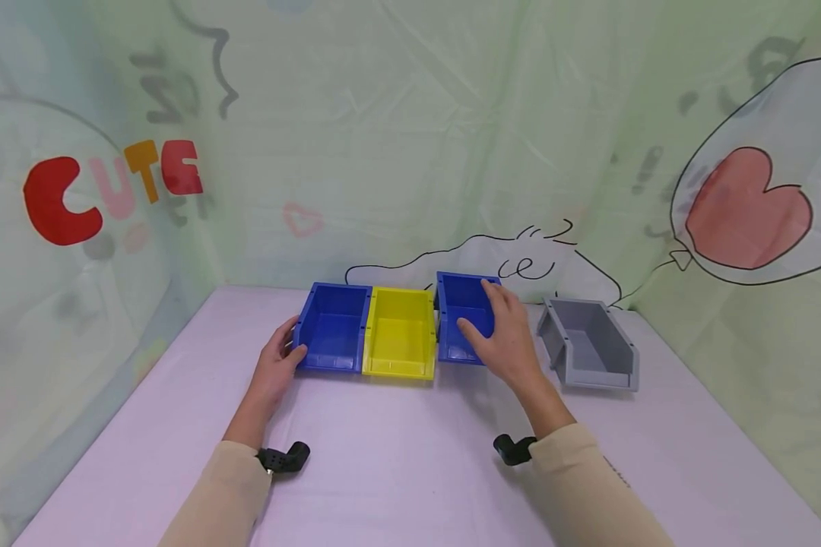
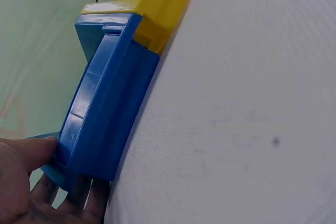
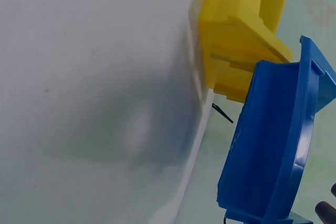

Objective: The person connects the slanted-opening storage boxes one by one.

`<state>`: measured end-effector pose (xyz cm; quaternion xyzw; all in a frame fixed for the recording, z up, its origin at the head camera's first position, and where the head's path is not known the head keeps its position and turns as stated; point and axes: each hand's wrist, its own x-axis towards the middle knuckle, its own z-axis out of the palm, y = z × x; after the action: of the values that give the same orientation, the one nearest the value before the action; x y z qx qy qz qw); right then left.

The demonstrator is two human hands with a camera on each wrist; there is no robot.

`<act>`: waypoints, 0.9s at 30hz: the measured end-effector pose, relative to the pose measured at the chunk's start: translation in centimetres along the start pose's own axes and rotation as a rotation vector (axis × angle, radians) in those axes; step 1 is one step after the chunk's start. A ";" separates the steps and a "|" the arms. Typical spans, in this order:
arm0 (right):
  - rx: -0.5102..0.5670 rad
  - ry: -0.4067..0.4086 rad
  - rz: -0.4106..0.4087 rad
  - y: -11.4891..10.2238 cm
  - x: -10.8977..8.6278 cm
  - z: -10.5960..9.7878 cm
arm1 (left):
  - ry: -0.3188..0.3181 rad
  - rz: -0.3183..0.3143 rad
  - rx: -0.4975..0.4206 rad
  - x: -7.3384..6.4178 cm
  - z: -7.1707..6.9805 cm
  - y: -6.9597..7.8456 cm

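My left hand (image 1: 275, 366) grips the left wall of a blue storage bin (image 2: 107, 93), thumb at its front corner and fingers on the outside. Right up against that bin stands a yellow bin (image 1: 400, 334), both of them resting on the table. A second blue bin (image 3: 268, 140) is lifted off the surface, a small gap from the yellow bin's right side. My right hand (image 1: 509, 342) holds this raised bin by its right wall, the thumb over the inside. In the right wrist view only dark fingertips (image 3: 326, 211) of that hand show.
A grey bin (image 1: 591, 346) sits on the table to the right of my right hand. The pale tabletop (image 1: 397, 463) stretches in front of the bins. Printed curtains (image 1: 410, 152) hang behind and at both sides.
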<state>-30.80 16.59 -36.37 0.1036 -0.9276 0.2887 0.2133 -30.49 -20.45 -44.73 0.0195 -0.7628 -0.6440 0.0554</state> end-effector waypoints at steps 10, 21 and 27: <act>-0.080 -0.157 -0.100 -1.1 0.0 0.5 | 0.005 0.003 0.000 0.0 0.0 0.1; -0.094 -0.303 -0.115 -1.3 -0.1 1.7 | 0.001 0.045 -0.021 0.0 0.0 -0.2; -0.101 -0.327 -0.154 -1.2 -0.4 2.1 | 0.000 0.042 -0.027 0.0 0.1 -0.1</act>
<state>-30.82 14.47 -37.51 0.2090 -0.9526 0.2037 0.0863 -30.50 -20.39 -44.81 0.0027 -0.7544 -0.6528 0.0692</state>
